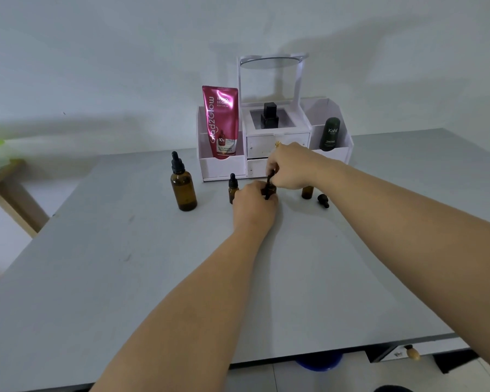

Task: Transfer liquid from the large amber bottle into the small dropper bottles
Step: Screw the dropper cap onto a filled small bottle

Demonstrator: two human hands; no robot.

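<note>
Grey tabletop (153,278), white wall (96,66) behind.
- Far edge, centre: white organiser (222,166) holding pink tube (222,120), black bottle (270,116), green bottle (330,134).
- Large amber bottle (183,190): upright, dropper cap on, left of organiser.
- Capped small bottle (232,186): just beside left hand (255,206).
- Left hand: fingers curled round held small bottle (272,190), mostly hidden.
- Right hand (292,168): fingertips pinching dropper (268,182) at that bottle's mouth.
- Open small bottle (307,192): partly behind right hand.
- Loose dropper cap (323,200): lying beside it.

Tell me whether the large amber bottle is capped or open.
Capped. The large amber bottle stands upright with its black dropper top seated on the neck.
</note>
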